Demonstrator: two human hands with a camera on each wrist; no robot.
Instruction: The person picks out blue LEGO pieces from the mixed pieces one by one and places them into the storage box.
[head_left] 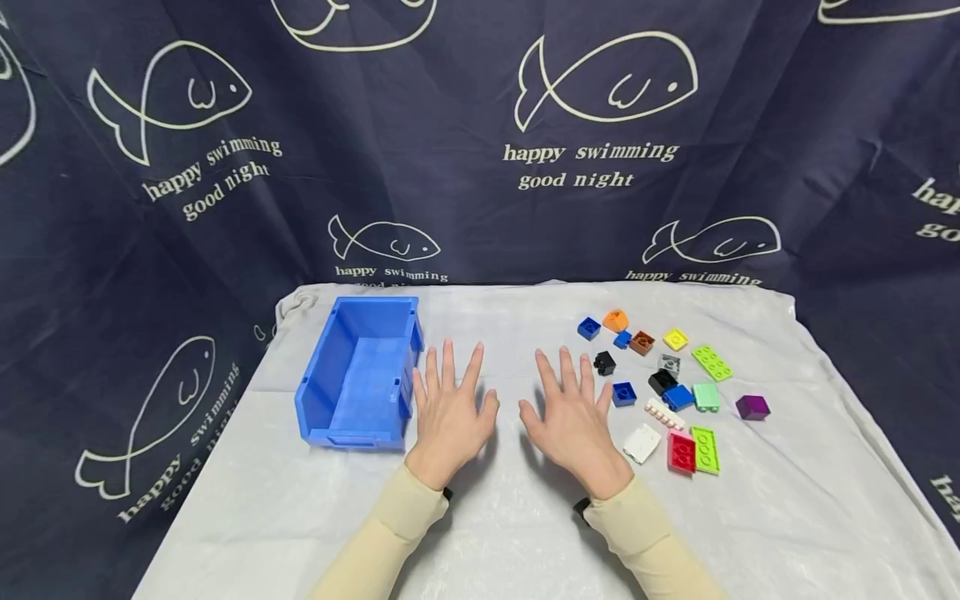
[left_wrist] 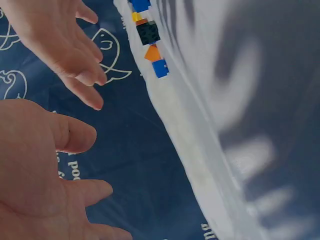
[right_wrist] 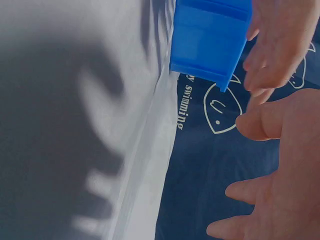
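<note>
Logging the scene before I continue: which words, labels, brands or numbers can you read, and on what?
"happy swimming": backdrop, repeated.
"good night": backdrop, below it, repeated.
Some copies are cut off by the frame edge or table.
No readable text on the bin or bricks.

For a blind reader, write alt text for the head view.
Two hands, fingers spread, hover above a white-covered table between a blue bin at left and scattered toy bricks at right; a dark fish-print cloth hangs behind.

Navy backdrop [head_left: 480, 117] w/ fish prints [head_left: 611, 83], wht tblcloth [head_left: 510, 525]
</note>
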